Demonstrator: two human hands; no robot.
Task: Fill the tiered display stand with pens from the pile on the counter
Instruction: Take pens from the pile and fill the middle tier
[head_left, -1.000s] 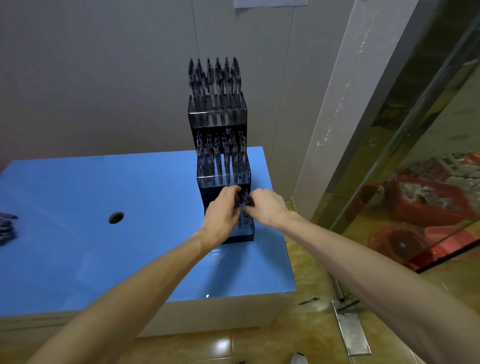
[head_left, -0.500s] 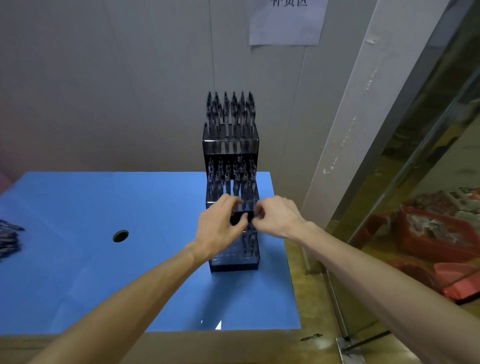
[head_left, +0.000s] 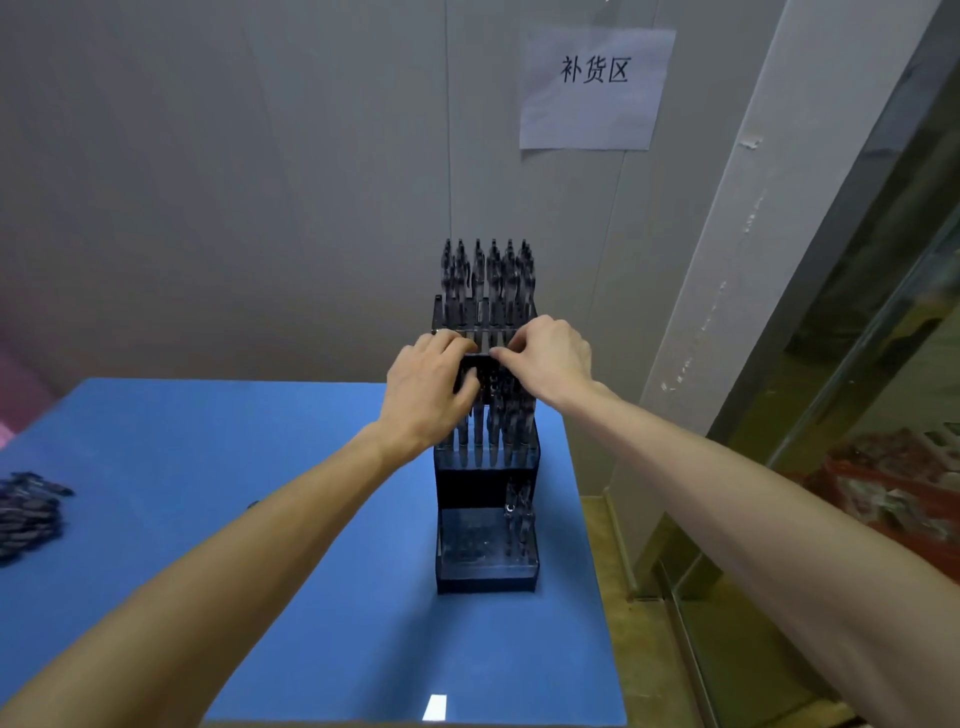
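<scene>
I see a black three-tier pen display stand (head_left: 487, 519) on the blue counter (head_left: 208, 519); its top and middle tiers stand packed with upright pens, the bottom tier holds only a few at its right side; most of that tier is left to fill. My left hand (head_left: 428, 387) curls round a dark bundle, probably pens; my right hand (head_left: 550, 356) pinches at its top. The pen pile (head_left: 26, 512) lies far left.
</scene>
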